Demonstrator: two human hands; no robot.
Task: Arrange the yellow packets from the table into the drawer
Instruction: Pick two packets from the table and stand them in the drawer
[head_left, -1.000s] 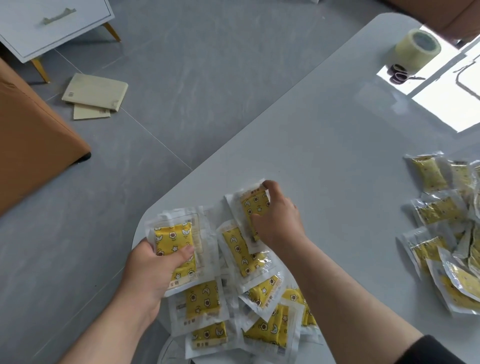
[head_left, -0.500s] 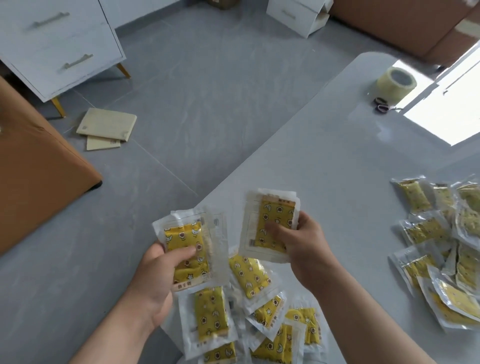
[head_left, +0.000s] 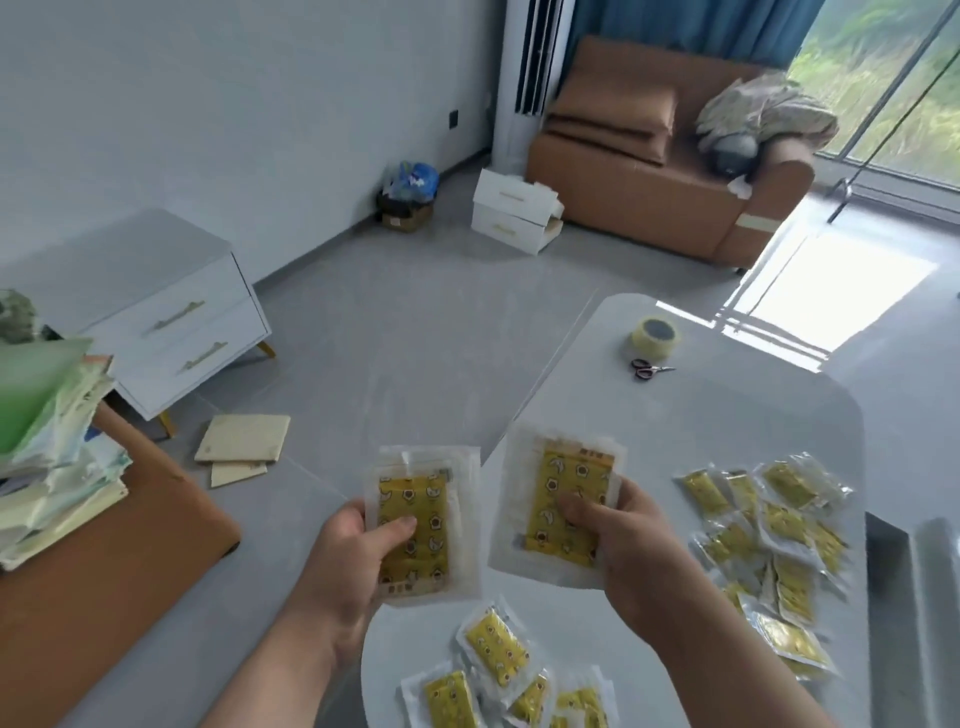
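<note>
Both hands have lifted clear of the table since the earlier frames, each with its packets raised, and the head camera has tipped up to take in the room.

Head view: the left hand (head_left: 358, 551) grips a small stack of yellow packets (head_left: 415, 519) upright, thumb curled across the front and fingers behind, held over the floor just off the table's near-left edge. The right hand (head_left: 628, 545) grips a second bundle of packets (head_left: 566, 504) the same way, thumb pressed on the yellow face, above the white table (head_left: 675, 426). The two bundles are side by side, close but apart.

More loose packets (head_left: 498, 670) lie on the table below the hands, and a larger heap of packets (head_left: 769, 530) lies to the right. Toward the far end of the table a tape roll (head_left: 655, 338) stands just beside a pair of scissors (head_left: 649, 370).

Across the floor to the left stands a white drawer unit (head_left: 176, 322); both of its drawers are closed. Flat cardboard pieces (head_left: 244, 439) lie on the floor near its leg. A brown sofa (head_left: 649, 171) sits by the window.
</note>
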